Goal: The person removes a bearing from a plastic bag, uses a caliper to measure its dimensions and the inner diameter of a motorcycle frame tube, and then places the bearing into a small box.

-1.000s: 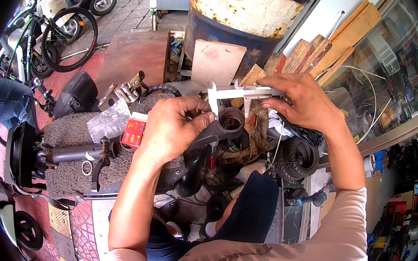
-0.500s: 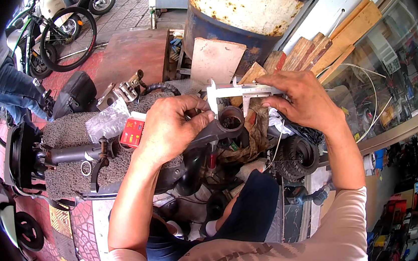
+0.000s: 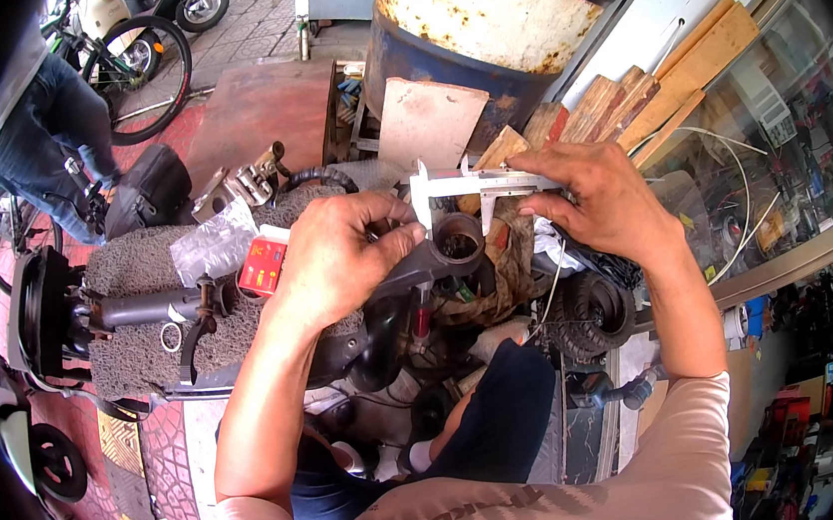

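Observation:
My left hand (image 3: 346,252) pinches the jaw end of a silver vernier caliper (image 3: 463,184) between thumb and fingers. My right hand (image 3: 604,210) grips the slide end. The caliper lies crosswise, jaws pointing down, over the round open socket (image 3: 456,220) of a dark metal scooter part (image 3: 414,272); whether the jaws touch it I cannot tell. Left of my left hand are a red box (image 3: 267,266), a plastic bag (image 3: 209,242), a metal ring (image 3: 172,336) and a dark tube (image 3: 150,306) on a mat (image 3: 130,358).
A rusty barrel (image 3: 474,24), leaning boards (image 3: 679,74) and a glass case (image 3: 758,157) stand at back and right. A small wheel (image 3: 582,314) sits right below. Another person in jeans (image 3: 54,144) is at upper left beside bicycles (image 3: 145,101) and scooters.
The person in jeans at upper left has moved rightward and further into view. My hands and the caliper are nearly unchanged, shifted only very slightly left.

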Tool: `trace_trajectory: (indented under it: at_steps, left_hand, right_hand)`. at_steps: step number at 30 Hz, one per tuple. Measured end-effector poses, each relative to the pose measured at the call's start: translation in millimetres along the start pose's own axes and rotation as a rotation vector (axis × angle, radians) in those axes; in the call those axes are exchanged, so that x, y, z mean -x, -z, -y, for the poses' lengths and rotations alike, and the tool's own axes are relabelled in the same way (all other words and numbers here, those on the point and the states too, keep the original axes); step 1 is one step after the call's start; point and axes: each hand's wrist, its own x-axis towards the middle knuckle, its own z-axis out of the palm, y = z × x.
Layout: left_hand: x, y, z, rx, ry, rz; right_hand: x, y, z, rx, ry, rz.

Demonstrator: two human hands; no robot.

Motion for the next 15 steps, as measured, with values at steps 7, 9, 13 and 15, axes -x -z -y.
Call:
trace_trajectory:
  at_steps: [7, 9, 13, 15]
  left_hand:
    - [-0.4, 1.7, -5.6, -0.02, 0.045, 0.029]
    - [-0.3, 2.0, -5.8, -0.016, 0.049, 0.029]
    - [-0.5, 1.8, -5.4, -0.004, 0.05, 0.032]
    - [-0.5, 2.3, -5.8, -0.004, 0.048, 0.031]
  right_hand:
    - [1.4, -1.2, -1.8, -0.01, -0.006, -0.013]
    - [1.1, 0.0, -1.6, -0.002, 0.014, 0.0]
    - [0.6, 1.7, -1.8, -0.001, 0.008, 0.024]
    - [0.8, 1.2, -1.3, 0.016, 0.015, 0.005]
